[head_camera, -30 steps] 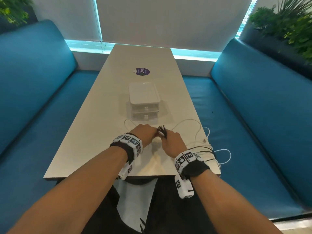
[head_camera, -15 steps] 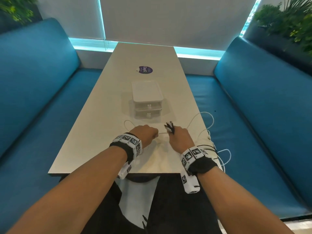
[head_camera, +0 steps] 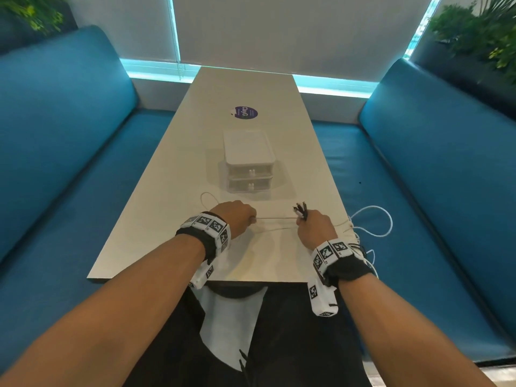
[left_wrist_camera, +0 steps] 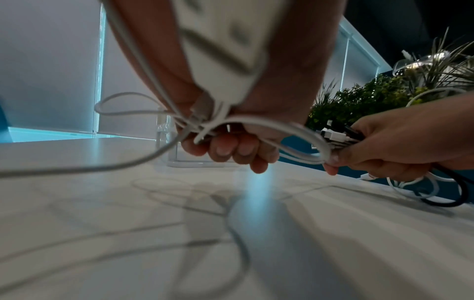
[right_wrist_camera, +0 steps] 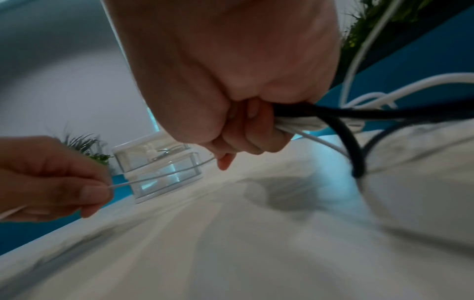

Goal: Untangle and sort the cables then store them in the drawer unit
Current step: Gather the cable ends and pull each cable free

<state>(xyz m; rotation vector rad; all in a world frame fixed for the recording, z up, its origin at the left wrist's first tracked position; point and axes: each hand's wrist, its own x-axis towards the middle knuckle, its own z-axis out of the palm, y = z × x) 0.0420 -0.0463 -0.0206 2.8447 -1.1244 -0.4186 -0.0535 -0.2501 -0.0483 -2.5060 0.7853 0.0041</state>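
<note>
Presently both hands work low over the near end of the table (head_camera: 173,191). Left hand (head_camera: 237,217), at about 9 o'clock of the right, has its fingers curled and pinches a thin white cable (head_camera: 275,218); the strand runs taut across to the right hand (head_camera: 315,227). A loop of that cable lies on the tabletop at the left hand's 11 o'clock. Right hand is fisted round a bundle of cables (right_wrist_camera: 302,121), white and black together, connector ends (head_camera: 301,211) sticking up at its 12 o'clock. Slack from the bundle trails off the table edge at 3 o'clock, white loops (head_camera: 374,222) hanging over the blue bench (head_camera: 405,205). Drawer unit (head_camera: 248,163) stands at 12 o'clock of the hands, near but apart, both drawers closed. Purple sticker (head_camera: 245,112) farther out beyond it.
</note>
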